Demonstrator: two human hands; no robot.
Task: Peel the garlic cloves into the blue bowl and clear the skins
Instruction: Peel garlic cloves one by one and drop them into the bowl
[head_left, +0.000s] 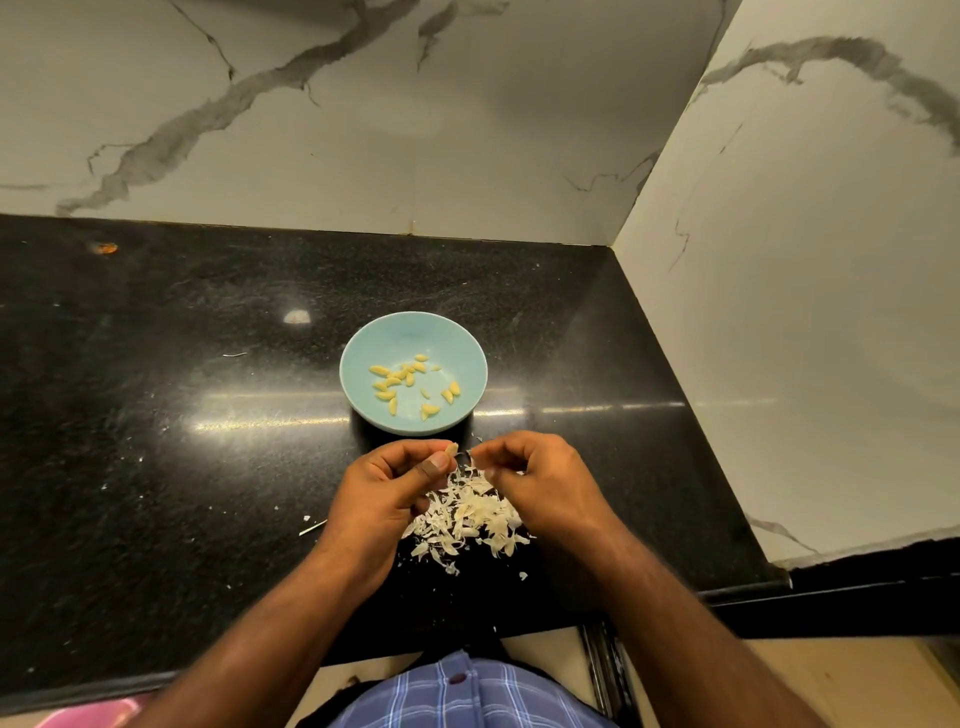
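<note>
On the far left of the black counter sits a small orange speck near the marble wall, and a few white flecks lie scattered across the dark stone nearer the person. A thin pale sliver rests just left of the left wrist. The left hand is curled, thumb and forefinger pinching a garlic clove that pokes out at the fingertips, just in front of the bowl's near rim. The blue bowl stands on the counter at centre, directly beyond both hands, and holds a loose scatter of peeled yellow cloves across its floor. Below and between the hands a pile of papery white skins lies on the counter, with a few stray pieces nearer the counter's edge. The right hand hovers over the right side of that pile, fingers bent inward with the fingertips close to the clove; whether they pinch a bit of skin cannot be told. At the bottom a blue checked shirt shows. The second marble wall closes the corner on the right.
</note>
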